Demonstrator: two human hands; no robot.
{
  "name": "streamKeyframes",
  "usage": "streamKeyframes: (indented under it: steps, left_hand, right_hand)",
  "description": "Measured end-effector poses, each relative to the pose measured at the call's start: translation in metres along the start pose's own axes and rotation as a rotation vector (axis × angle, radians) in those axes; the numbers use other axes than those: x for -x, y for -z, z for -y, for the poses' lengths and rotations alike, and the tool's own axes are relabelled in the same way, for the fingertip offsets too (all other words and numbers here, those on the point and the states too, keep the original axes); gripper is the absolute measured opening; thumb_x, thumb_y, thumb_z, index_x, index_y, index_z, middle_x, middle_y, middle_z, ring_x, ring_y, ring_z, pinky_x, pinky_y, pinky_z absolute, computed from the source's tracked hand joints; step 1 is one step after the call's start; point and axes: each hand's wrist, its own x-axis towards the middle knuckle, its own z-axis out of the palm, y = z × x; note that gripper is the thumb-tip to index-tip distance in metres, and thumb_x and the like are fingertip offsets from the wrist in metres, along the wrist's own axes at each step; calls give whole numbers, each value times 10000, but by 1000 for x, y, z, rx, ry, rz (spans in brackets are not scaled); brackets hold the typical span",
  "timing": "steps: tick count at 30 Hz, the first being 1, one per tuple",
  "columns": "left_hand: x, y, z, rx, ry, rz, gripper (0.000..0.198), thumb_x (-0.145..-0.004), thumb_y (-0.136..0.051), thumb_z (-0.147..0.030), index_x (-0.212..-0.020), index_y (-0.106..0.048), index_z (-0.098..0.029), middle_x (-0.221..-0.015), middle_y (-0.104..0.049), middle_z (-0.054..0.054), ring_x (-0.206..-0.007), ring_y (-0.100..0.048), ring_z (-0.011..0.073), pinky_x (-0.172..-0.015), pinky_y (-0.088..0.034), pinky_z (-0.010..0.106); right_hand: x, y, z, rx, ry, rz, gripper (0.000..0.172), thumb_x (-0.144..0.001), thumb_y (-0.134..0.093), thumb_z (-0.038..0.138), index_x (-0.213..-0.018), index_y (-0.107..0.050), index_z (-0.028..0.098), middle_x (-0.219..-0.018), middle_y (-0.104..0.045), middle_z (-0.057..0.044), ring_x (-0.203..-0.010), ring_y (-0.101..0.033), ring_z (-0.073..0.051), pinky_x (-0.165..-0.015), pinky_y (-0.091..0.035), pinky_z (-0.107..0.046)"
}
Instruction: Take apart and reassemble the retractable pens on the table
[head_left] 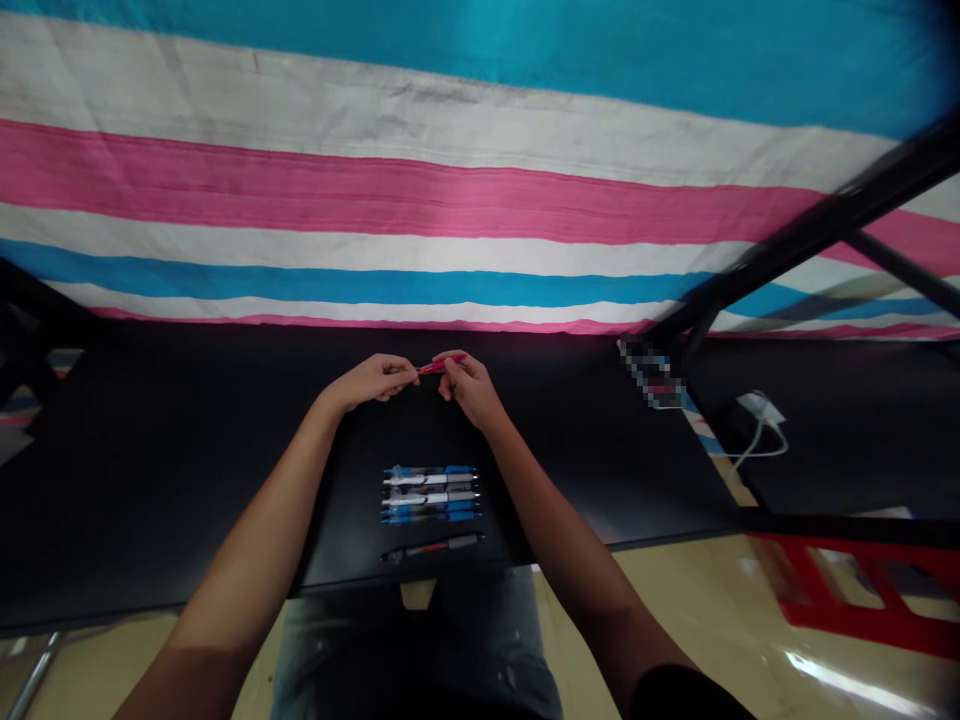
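Observation:
A slim red pen (439,365) is held level above the far part of the black table (187,480). Finger and thumb of my left hand (379,379) are pinched at its left end. My right hand (472,388) is closed round the red body at the other end, and its fingers hide part of it. Nearer to me, between my forearms, several blue and white pens (431,496) lie side by side in a row. Just in front of that row lies a single black and grey pen (435,547), slightly tilted.
A striped blue, white and pink cloth (450,205) hangs behind the table. At the right are a blurred-out item (652,375), a black metal frame (787,250), a white plug with cable (761,408) and a red plastic piece (825,590) below.

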Motion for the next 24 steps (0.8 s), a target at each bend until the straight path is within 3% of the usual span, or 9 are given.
streamKeyframes:
  steps: [6, 13, 24]
  left_hand:
    - [-1, 0, 1, -11, 6, -20, 279, -908, -653, -431, -919, -691, -155, -627, -425, -29, -512, -376, 80, -468, -245, 185]
    - [-1, 0, 0, 43, -4, -13, 309, -931, -628, -471, -932, -672, -165, -626, -353, -48, -480, -303, 71, -452, -194, 191]
    - [0, 1, 0, 106, 19, 33, 299, -962, -572, -456, -912, -643, -170, -656, -326, -51, -482, -259, 67, -458, -159, 201]
  right_hand:
    - [1, 0, -1, 31, 18, -34, 288, -864, -725, 480, -973, -713, 214, -798, -735, -10, -465, -472, -73, -439, -332, -236]
    - [-1, -2, 2, -95, 38, -79, 271, -859, -734, 469, -985, -687, 233, -946, -774, -36, -541, -551, -95, -527, -432, -251]
    - [2, -4, 5, -64, -6, -77, 296, -827, -756, 484, -982, -721, 234, -899, -757, -27, -578, -561, -106, -559, -457, -265]
